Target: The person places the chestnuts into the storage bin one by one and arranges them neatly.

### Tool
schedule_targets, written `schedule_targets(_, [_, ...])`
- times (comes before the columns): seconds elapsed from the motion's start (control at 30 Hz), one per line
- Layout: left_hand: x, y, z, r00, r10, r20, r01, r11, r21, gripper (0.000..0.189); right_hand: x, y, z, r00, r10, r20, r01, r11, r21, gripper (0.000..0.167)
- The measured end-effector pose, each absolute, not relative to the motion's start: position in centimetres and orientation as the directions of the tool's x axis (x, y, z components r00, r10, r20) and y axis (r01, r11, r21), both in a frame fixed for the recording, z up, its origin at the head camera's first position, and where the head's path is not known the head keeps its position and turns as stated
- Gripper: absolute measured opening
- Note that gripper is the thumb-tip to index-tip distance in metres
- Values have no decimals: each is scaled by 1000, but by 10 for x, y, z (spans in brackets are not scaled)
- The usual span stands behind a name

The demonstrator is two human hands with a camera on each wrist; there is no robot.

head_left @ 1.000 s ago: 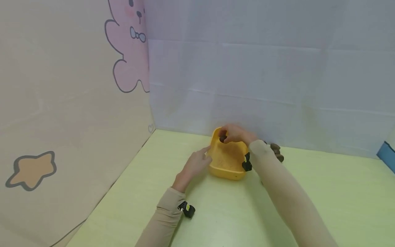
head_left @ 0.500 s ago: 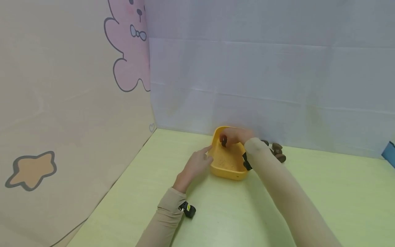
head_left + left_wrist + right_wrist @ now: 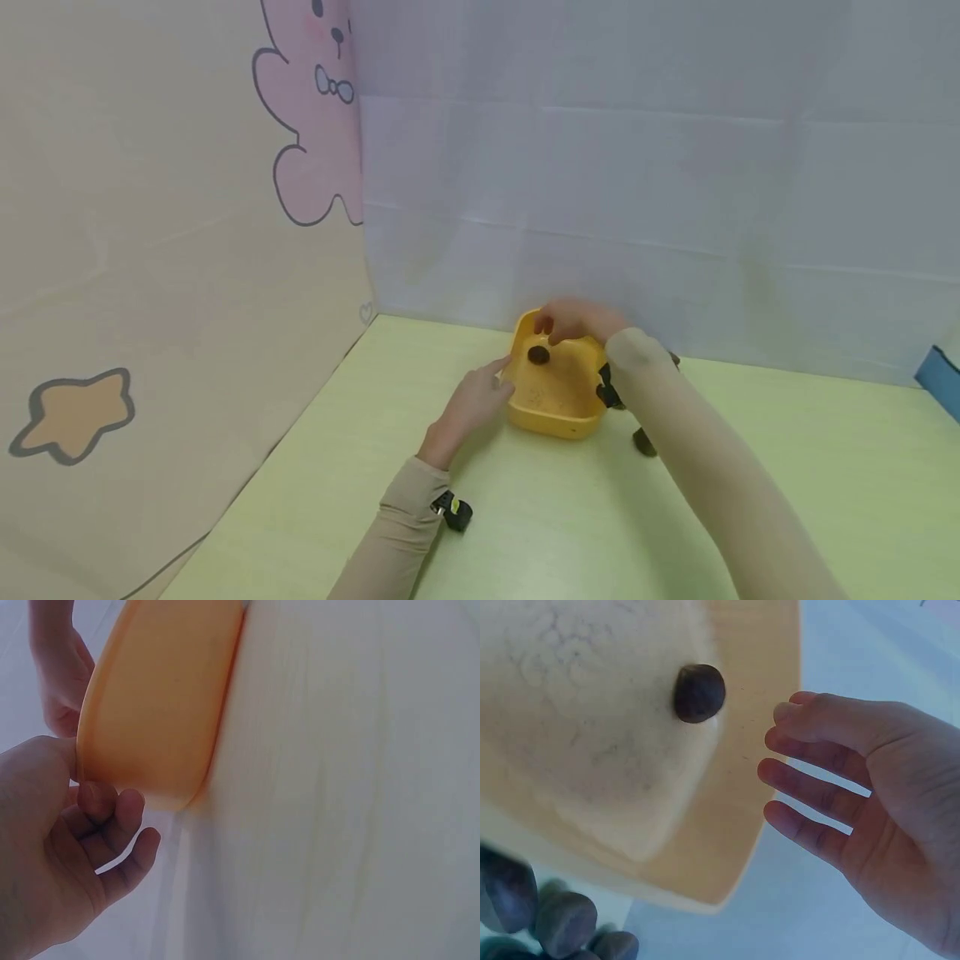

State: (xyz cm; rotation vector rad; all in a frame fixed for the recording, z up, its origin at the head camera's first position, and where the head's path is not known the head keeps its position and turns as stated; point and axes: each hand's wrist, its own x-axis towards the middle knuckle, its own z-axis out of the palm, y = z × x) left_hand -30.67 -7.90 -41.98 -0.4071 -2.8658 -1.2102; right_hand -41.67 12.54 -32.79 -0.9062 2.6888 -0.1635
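A yellow plastic bin point(image 3: 555, 425) stands on the table near the back wall. One dark brown chestnut point(image 3: 538, 355) lies on its floor toward the far left corner; the right wrist view shows the same chestnut point(image 3: 699, 694) close to the bin's side wall. My left hand point(image 3: 474, 402) holds the bin's left rim, a finger over the edge and the thumb outside, other fingers loosely bent. Above the far rim hovers my right hand point(image 3: 577, 321), fingers spread and holding nothing, as the right wrist view confirms.
Several more chestnuts point(image 3: 566, 922) lie beside the bin, mostly hidden by the right sleeve in the head view. A single chestnut point(image 3: 645, 442) rests on the table to the bin's near right. A blue box point(image 3: 939, 379) sits at the far right edge.
My right hand has let go of the chestnut, which now lies in the bin, and has lifted slightly toward the far rim. The left hand stays at the rim.
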Motion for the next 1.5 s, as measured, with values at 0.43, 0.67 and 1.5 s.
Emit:
schedule_targets(0.43, [-304, -85, -413, -972, 219, 87, 212, 655, 726, 59, -395, 172, -306, -704, -709, -41, -659, 675, -332, 27])
schedule_targets(0.67, [-306, -87, -413, -970, 221, 97, 218, 633, 742, 60, -381, 197, -303, -727, -686, 37, -652, 672, -351, 23])
schedule_targets(1.5, [-307, -87, -418, -974, 203, 100, 208, 636, 743, 61, -328, 251, -334, -762, -638, 109, -619, 670, -409, 14])
